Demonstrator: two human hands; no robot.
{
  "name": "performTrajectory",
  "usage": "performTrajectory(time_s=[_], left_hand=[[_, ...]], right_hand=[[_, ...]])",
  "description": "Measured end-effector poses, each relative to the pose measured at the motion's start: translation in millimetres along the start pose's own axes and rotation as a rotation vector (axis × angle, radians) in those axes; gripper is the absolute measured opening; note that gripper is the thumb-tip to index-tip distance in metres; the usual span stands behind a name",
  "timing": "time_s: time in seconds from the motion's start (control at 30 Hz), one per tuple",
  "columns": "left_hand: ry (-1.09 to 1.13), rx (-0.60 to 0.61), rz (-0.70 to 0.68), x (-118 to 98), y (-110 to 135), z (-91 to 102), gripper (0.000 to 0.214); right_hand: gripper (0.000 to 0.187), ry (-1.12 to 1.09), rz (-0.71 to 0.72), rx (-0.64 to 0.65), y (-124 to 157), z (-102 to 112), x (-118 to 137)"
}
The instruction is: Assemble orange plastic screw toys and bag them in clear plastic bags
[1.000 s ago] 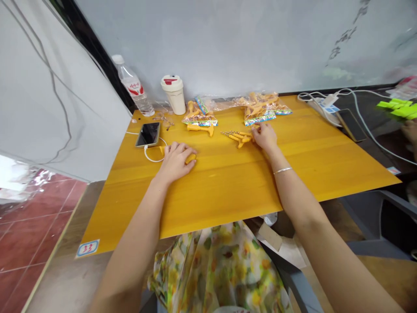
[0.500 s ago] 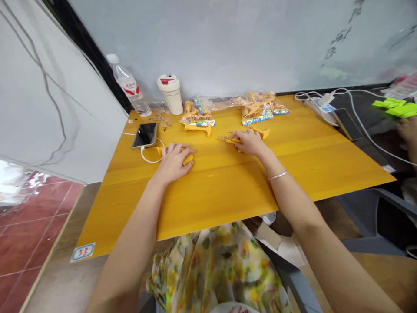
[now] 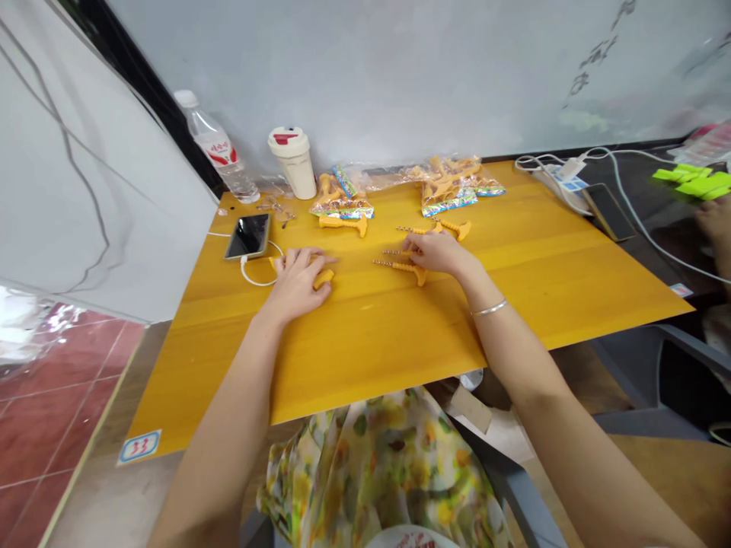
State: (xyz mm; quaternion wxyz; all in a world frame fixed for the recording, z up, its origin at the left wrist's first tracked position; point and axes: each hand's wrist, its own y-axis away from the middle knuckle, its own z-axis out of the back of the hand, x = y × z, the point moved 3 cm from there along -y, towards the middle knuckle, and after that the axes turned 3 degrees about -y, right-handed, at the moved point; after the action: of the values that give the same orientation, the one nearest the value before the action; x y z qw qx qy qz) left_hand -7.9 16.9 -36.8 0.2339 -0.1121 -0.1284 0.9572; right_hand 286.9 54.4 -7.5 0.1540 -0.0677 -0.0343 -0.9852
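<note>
My left hand (image 3: 298, 283) lies palm down with its fingers spread over yellow plastic pieces (image 3: 324, 278), which it partly hides. My right hand (image 3: 437, 251) has its fingertips closed on a yellow corkscrew (image 3: 394, 252) whose metal spiral points left. Just in front of those fingers lies another corkscrew (image 3: 403, 266) with a T-shaped handle. Beyond the hand are two more, one (image 3: 422, 230) partly behind the fingers and one (image 3: 457, 228) farther right. A yellow T-handled piece (image 3: 343, 223) with no metal showing rests between the hands, farther back.
Clear bags of yellow parts, one left (image 3: 343, 199) and one right (image 3: 448, 186), lie along the wall. A lidded cup (image 3: 294, 164), water bottle (image 3: 220, 152) and charging phone (image 3: 249, 236) stand left. At right are a power strip (image 3: 563, 186), cables and another person's hand (image 3: 716, 228).
My right hand's fingers have shifted slightly, and the corkscrews by it now lie more spread apart, one nearer me. My left hand stays over the yellow pieces. The view has tilted slightly.
</note>
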Motion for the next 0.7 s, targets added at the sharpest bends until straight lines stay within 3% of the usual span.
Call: performTrajectory(time_s=[0.17, 0.33, 0.47, 0.7], left_hand=[[0.003, 0.001, -0.005, -0.5, 0.0, 0.4, 0.043], [0.015, -0.003, -0.002, -1.6, -0.3, 1.0, 0.044], [0.014, -0.009, -0.002, -2.8, 0.0, 1.7, 0.044], [0.035, -0.028, 0.008, -1.6, 0.3, 2.5, 0.043]], right_hand=[[0.022, -0.064, 0.056, 0.002, -2.8, -2.1, -2.7], [0.035, 0.046, -0.106, -0.301, -7.5, -7.1, -32.0], [0.038, 0.05, -0.147, -0.232, -10.7, -16.9, -40.3], [0.037, -0.013, -0.057, -0.17, -12.2, -12.2, -24.2]])
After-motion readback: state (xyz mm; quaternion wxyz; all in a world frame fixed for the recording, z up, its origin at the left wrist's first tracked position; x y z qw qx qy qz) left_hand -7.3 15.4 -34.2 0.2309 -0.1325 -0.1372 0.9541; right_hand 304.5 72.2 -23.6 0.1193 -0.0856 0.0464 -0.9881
